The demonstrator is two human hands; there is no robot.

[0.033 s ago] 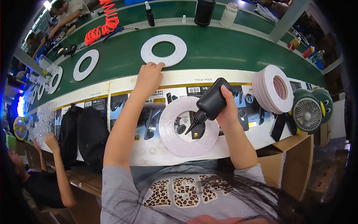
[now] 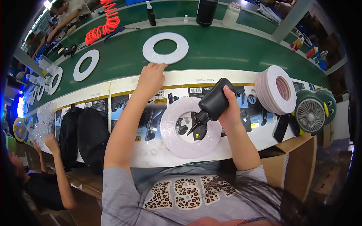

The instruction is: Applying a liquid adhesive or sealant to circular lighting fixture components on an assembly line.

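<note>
The right hand (image 2: 230,109) is closed around a black bottle (image 2: 218,98); its thumb lies along the side, and the remaining fingers are largely hidden behind the body. The bottle is tilted, its nozzle pointing to 7 o'clock above the opening of the near white ring (image 2: 190,148), which lies flat on the worktop (image 2: 173,161). The left hand (image 2: 151,81) is extended toward 12 o'clock, fingers bent and close together at the 6 o'clock edge of the far white ring (image 2: 166,59); whether they grip it cannot be told. That ring rests on the green surface (image 2: 218,49). At 3 o'clock from the bottle stands a ring stack (image 2: 266,90), with a green fan (image 2: 310,116) at its 4 o'clock.
</note>
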